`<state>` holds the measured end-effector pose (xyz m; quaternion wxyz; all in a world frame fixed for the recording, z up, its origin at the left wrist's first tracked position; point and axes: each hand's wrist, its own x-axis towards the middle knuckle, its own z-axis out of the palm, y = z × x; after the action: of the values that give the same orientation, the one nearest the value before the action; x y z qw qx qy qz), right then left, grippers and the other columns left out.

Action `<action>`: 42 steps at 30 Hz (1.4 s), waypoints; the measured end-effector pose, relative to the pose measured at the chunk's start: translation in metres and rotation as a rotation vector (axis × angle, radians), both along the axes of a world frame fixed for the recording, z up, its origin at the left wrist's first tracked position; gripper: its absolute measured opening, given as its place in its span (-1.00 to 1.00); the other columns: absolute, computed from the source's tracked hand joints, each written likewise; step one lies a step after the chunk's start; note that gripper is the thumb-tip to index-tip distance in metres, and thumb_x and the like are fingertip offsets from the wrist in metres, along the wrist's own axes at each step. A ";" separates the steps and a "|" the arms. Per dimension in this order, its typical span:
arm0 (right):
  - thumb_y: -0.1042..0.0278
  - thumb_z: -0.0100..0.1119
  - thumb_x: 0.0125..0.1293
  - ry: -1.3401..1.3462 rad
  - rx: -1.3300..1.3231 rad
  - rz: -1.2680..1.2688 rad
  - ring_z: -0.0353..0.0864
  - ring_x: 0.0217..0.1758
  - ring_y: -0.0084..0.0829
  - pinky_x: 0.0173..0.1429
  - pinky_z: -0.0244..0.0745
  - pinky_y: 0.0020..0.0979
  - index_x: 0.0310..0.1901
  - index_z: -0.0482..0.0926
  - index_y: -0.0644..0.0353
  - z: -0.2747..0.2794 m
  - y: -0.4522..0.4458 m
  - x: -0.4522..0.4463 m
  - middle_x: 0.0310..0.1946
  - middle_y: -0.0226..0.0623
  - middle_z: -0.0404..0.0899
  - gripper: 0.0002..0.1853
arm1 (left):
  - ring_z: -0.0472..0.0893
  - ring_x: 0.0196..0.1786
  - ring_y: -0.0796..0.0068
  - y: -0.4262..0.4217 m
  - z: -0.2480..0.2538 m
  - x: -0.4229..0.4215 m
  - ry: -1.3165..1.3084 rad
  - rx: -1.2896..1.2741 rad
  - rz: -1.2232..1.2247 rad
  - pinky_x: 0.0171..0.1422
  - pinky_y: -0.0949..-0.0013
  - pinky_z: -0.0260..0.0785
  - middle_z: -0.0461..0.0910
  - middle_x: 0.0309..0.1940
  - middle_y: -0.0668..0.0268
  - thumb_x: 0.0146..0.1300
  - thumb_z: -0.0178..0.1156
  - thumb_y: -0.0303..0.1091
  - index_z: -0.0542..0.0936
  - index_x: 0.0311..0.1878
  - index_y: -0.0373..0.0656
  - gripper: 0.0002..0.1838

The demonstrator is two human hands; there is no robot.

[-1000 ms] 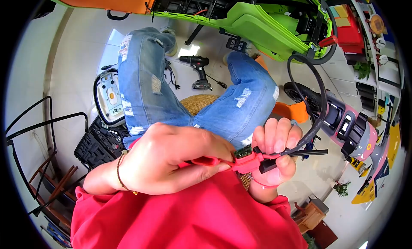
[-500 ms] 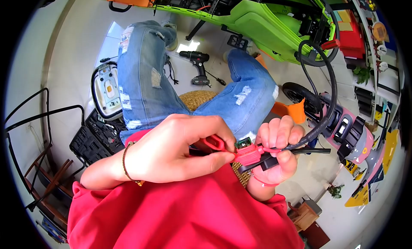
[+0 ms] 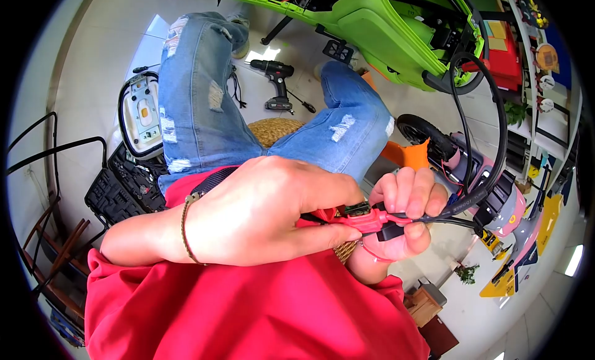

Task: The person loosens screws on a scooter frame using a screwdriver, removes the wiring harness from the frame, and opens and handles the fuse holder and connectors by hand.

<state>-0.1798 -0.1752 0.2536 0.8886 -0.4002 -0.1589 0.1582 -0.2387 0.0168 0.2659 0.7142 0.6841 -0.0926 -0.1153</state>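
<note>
My left hand, a braided bracelet at its wrist, reaches in from the left with thumb and fingers closed on a red rubbery in-line fuse holder. A small dark green piece, like a blade fuse, shows at the top of the holder; my left fingers partly hide it. On the other side, my right hand is curled round the holder's red wire end and a thick black cable. A small black block, perhaps a connector, sits under my right fingers. The cable loops up on the right.
Beyond my knees stands a green vehicle body. On the floor lie a cordless drill, a screwdriver, a white-lined part and an open black tool case. A pink-and-grey scooter is at right.
My left fingers have moved over the holder's top, and its open red flap and green piece are now more covered. The whole view has shifted slightly.
</note>
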 end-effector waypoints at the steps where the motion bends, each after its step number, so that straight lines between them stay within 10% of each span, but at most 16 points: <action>1: 0.59 0.33 -0.06 0.016 -0.009 -0.008 0.27 -0.45 -0.57 -0.42 0.15 -0.54 -0.34 0.41 0.09 0.001 0.000 -0.001 -0.38 -0.35 0.40 -0.70 | 0.58 -0.40 0.29 0.001 0.001 -0.001 -0.008 0.032 0.007 -0.30 0.36 0.42 0.61 -0.42 0.23 0.04 0.40 -0.40 0.62 -0.19 -0.22 -0.75; 8: 0.64 0.28 -0.11 0.011 -0.102 -0.038 0.32 -0.42 -0.53 -0.36 0.16 -0.49 -0.30 0.42 0.12 0.001 0.001 -0.001 -0.36 -0.30 0.42 -0.68 | 0.58 -0.40 0.32 0.001 -0.002 -0.001 -0.129 0.185 0.073 -0.33 0.37 0.41 0.61 -0.44 0.28 -0.04 0.40 -0.44 0.62 -0.22 -0.22 -0.73; 12: 0.63 0.25 -0.03 -0.060 -0.126 -0.055 0.32 -0.42 -0.53 -0.36 0.15 -0.48 -0.29 0.41 0.13 -0.001 0.008 -0.001 -0.34 -0.29 0.43 -0.71 | 0.60 -0.39 0.43 -0.005 -0.011 0.000 -0.621 0.641 0.408 -0.31 0.47 0.41 0.63 -0.43 0.35 -0.17 0.34 -0.44 0.60 -0.27 -0.22 -0.71; 19: 0.57 0.15 0.17 0.086 -0.173 -0.121 0.50 -0.35 -0.44 -0.22 0.48 -0.42 -0.27 0.35 0.23 0.015 0.022 -0.014 -0.29 -0.15 0.44 -0.83 | 0.61 -0.29 0.56 -0.001 -0.013 -0.002 -1.013 0.993 0.611 -0.22 0.54 0.30 0.69 -0.33 0.36 0.10 0.22 -0.37 0.59 -0.23 -0.18 -0.83; 25: 0.37 -0.19 0.35 -0.092 -0.427 0.010 0.59 -0.03 -0.11 0.13 0.47 -0.22 -0.12 0.49 0.50 0.008 0.017 -0.014 -0.08 0.28 0.52 -0.66 | 0.59 -0.22 0.60 0.004 -0.012 -0.002 -1.032 1.038 0.648 -0.20 0.50 0.16 0.70 -0.34 0.43 0.11 0.20 -0.36 0.60 -0.22 -0.11 -0.84; 42: 0.38 -0.19 0.28 0.191 -0.257 -0.054 0.61 -0.11 0.01 0.04 0.55 -0.17 -0.23 0.48 0.56 -0.001 0.012 -0.016 -0.19 0.32 0.54 -0.66 | 0.62 -0.21 0.59 -0.002 -0.015 -0.002 -0.796 0.853 0.624 -0.03 0.42 0.14 0.68 -0.41 0.49 -0.12 0.38 -0.32 0.65 -0.30 -0.08 -0.75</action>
<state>-0.1958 -0.1633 0.2530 0.8452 -0.4977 -0.0412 0.1904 -0.2407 0.0150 0.2505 0.2918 0.8920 -0.0932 0.3323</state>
